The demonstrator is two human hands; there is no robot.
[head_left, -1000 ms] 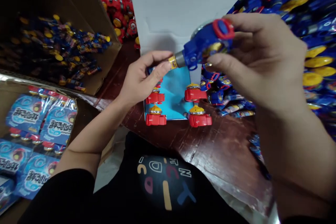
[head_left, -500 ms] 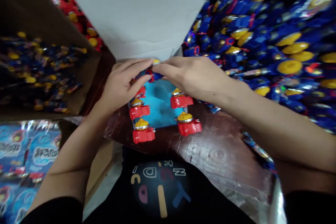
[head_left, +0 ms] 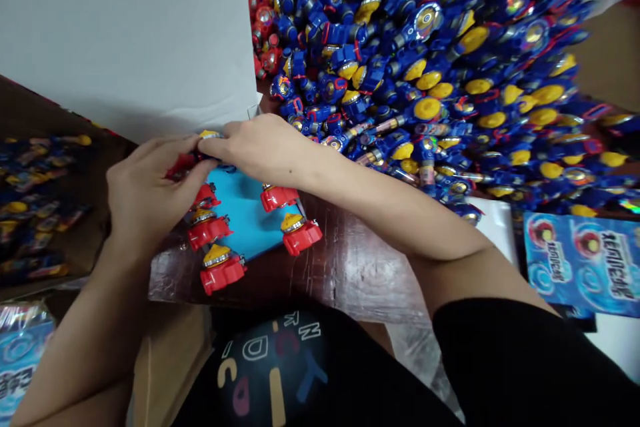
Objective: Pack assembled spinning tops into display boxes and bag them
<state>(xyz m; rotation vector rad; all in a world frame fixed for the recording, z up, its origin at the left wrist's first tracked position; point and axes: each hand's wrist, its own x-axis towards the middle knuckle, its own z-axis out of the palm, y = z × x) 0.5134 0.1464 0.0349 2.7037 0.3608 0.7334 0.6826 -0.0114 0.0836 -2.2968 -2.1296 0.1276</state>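
Observation:
A light blue card (head_left: 245,213) lies on the table, and several red toys with yellow cone-shaped tops line its two sides. One such red toy (head_left: 223,270) sits at the near left corner, another red toy (head_left: 302,233) at the near right. At the card's far edge is a blue toy with a yellow top (head_left: 211,135), mostly covered by fingers. My left hand (head_left: 155,180) pinches it from the left, thumb and fingers closed. From the right, my right hand (head_left: 265,150) closes its fingers on the same toy.
A big pile of blue and yellow toys (head_left: 425,107) spreads across the right. Behind the card stands a white box wall (head_left: 130,33). At left, a carton holds more small toys (head_left: 37,213). Printed blue packages (head_left: 585,260) lie at far right, beyond the dark red tabletop (head_left: 370,273).
The view has swung to the right, so the card and hands appear further left and more of the pile shows. Both hands stay on the blue toy at the card's far edge.

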